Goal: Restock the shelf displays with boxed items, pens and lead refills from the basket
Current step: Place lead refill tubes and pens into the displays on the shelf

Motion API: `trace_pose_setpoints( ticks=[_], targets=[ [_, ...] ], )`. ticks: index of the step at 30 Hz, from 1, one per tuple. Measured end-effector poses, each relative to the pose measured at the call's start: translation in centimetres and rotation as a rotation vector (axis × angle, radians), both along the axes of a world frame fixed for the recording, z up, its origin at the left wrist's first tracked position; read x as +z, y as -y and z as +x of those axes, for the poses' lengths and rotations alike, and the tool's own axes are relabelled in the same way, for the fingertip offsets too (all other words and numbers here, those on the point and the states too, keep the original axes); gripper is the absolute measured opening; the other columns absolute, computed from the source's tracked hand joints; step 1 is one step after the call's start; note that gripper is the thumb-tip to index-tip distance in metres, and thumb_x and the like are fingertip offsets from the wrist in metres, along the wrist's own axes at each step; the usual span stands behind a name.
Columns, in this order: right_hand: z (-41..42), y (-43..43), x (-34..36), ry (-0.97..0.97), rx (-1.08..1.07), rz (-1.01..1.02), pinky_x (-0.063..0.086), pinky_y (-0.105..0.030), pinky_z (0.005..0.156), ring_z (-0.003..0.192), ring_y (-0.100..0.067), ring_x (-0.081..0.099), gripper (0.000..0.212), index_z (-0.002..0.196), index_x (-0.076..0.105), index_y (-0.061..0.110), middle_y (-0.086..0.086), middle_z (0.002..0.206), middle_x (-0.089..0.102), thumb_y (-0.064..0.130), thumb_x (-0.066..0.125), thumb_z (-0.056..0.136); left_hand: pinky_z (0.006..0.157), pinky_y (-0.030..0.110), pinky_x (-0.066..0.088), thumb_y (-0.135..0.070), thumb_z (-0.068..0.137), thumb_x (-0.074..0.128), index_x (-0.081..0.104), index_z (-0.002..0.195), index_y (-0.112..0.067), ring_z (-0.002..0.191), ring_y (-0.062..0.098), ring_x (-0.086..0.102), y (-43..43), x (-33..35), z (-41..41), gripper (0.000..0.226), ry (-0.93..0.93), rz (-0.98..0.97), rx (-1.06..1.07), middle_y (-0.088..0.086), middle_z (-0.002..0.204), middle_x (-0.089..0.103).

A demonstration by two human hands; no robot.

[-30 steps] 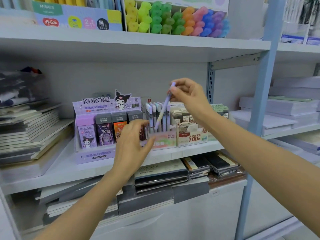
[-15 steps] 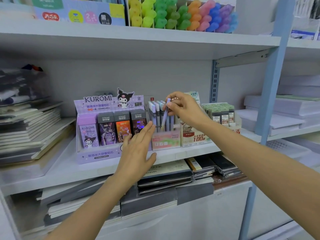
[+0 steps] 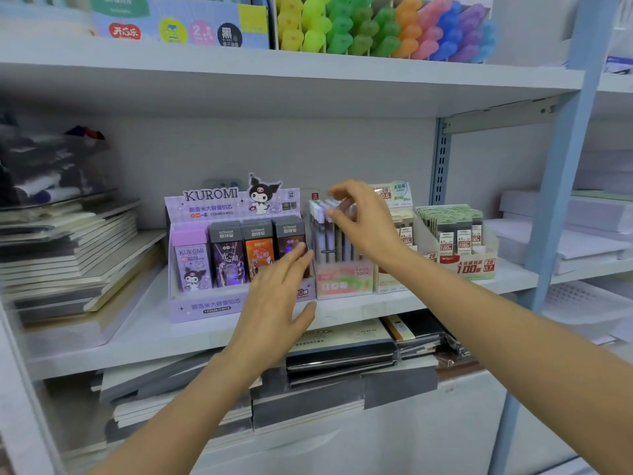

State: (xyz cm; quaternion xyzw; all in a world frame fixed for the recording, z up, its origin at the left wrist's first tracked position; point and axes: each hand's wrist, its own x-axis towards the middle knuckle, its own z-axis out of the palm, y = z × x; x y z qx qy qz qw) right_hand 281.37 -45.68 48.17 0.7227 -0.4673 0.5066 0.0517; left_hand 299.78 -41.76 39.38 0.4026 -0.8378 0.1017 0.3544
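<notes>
My right hand point(image 3: 366, 224) hovers over the pink pen display box point(image 3: 344, 281) on the middle shelf. Its thumb and fingers pinch the top of a lilac pen point(image 3: 331, 211) that stands down in the box among several other pens point(image 3: 320, 234). My left hand point(image 3: 277, 303) is held flat with straight fingers. The fingertips touch the right end of the purple Kuromi lead-refill display point(image 3: 205, 306), beside the pen box. The basket is out of view.
Two more lead-refill displays point(image 3: 455, 234) stand right of the pen box. Notebook stacks point(image 3: 68, 255) lie at the left and on the shelf below point(image 3: 342, 347). The upper shelf point(image 3: 308, 77) overhangs closely. A blue upright point(image 3: 555, 200) borders the bay at the right.
My right hand has lowered the lilac pen from above the display into the pen box, until only its top shows. My left hand has moved up slightly towards the displays.
</notes>
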Motion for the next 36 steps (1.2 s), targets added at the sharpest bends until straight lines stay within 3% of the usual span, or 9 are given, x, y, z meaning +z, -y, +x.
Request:
trace_pose_setpoints(
  ticks=[5, 10, 15, 19, 24, 27, 30, 33, 36],
  targets=[
    [4.2, -0.8, -0.5, -0.225, 0.160, -0.052, 0.030, -0.029, 0.110, 0.131, -0.014, 0.043, 0.036, 0.134, 0.053, 0.014, -0.001, 0.139, 0.053, 0.019, 0.054, 0.098, 0.115, 0.049, 0.022, -0.026, 0.086, 0.067, 0.045, 0.141, -0.007, 0.141, 0.033, 0.031, 0.5, 2.5, 5.1, 0.061, -0.058, -0.224, 0.299, 0.012, 0.152, 0.037],
    [9.4, 1.2, -1.4, -0.423, -0.012, 0.091, 0.013, -0.039, 0.120, 0.147, -0.022, 0.019, 0.062, 0.153, 0.022, 0.011, -0.006, 0.158, 0.026, 0.037, 0.044, 0.101, 0.119, 0.049, 0.011, -0.045, 0.093, 0.050, 0.030, 0.149, -0.007, 0.145, 0.031, 0.022, 2.6, 4.6, 8.9, 0.071, 0.037, -0.120, 0.551, 0.015, 0.156, 0.028],
    [11.0, 3.0, -2.0, -0.525, -0.164, 0.033, 0.024, -0.040, 0.108, 0.126, -0.023, 0.042, 0.047, 0.137, 0.046, 0.017, -0.001, 0.137, 0.052, 0.044, 0.043, 0.099, 0.114, 0.050, 0.023, -0.043, 0.086, 0.061, 0.047, 0.133, -0.008, 0.123, 0.031, 0.044, 3.8, 4.8, 9.8, 0.060, 0.045, -0.099, 0.499, 0.012, 0.126, 0.052],
    [9.4, 3.3, -1.9, -0.414, 0.020, 0.028, 0.021, -0.036, 0.110, 0.129, -0.019, 0.043, 0.042, 0.137, 0.048, 0.020, 0.001, 0.137, 0.054, 0.033, 0.052, 0.097, 0.120, 0.045, 0.017, -0.041, 0.086, 0.065, 0.048, 0.132, -0.004, 0.141, 0.033, 0.029, 4.5, 5.0, 10.0, 0.061, 0.049, -0.123, 0.448, 0.015, 0.143, 0.044],
    [10.7, 3.3, -2.8, -0.492, -0.040, -0.032, 0.018, -0.036, 0.110, 0.133, -0.018, 0.039, 0.050, 0.142, 0.042, 0.023, 0.004, 0.143, 0.049, 0.036, 0.054, 0.095, 0.099, 0.044, 0.038, -0.041, 0.085, 0.066, 0.050, 0.132, -0.003, 0.117, 0.033, 0.047, 4.8, 5.1, 10.4, 0.063, 0.055, -0.103, 0.445, 0.015, 0.128, 0.056],
    [10.6, 2.9, -1.5, -0.530, 0.002, 0.085, 0.016, -0.038, 0.114, 0.138, -0.019, 0.033, 0.054, 0.146, 0.037, 0.023, 0.003, 0.149, 0.042, 0.037, 0.054, 0.096, 0.106, 0.044, 0.033, -0.045, 0.086, 0.063, 0.047, 0.136, -0.006, 0.123, 0.031, 0.045, 4.6, 5.5, 10.5, 0.065, 0.070, -0.070, 0.429, 0.013, 0.133, 0.053],
    [9.6, 0.9, -1.5, -0.532, 0.089, 0.114, 0.007, -0.039, 0.120, 0.145, -0.017, 0.022, 0.060, 0.150, 0.031, 0.023, 0.001, 0.156, 0.031, 0.034, 0.054, 0.096, 0.119, 0.045, 0.013, -0.044, 0.091, 0.057, 0.033, 0.147, -0.006, 0.144, 0.031, 0.023, 3.2, 5.0, 10.7, 0.072, 0.044, -0.043, 0.400, 0.015, 0.154, 0.032],
    [8.4, -1.7, -3.9, -0.368, 0.113, -0.033, 0.027, -0.039, 0.113, 0.132, -0.016, 0.040, 0.045, 0.139, 0.048, 0.020, 0.001, 0.140, 0.049, 0.026, 0.056, 0.096, 0.113, 0.049, 0.027, -0.035, 0.092, 0.051, 0.044, 0.139, -0.002, 0.136, 0.040, 0.032, 0.4, 2.7, 10.5, 0.058, 0.027, -0.177, 0.306, 0.020, 0.146, 0.037],
    [7.7, -3.2, -6.8, -0.427, 0.048, 0.087, 0.035, -0.038, 0.106, 0.127, -0.019, 0.042, 0.045, 0.140, 0.046, 0.018, -0.002, 0.135, 0.053, 0.027, 0.053, 0.097, 0.105, 0.047, 0.035, -0.041, 0.087, 0.038, 0.058, 0.127, -0.005, 0.121, 0.037, 0.050, -1.7, -0.2, 9.9, 0.057, 0.126, -0.104, 0.267, 0.013, 0.125, 0.058]
  ],
)
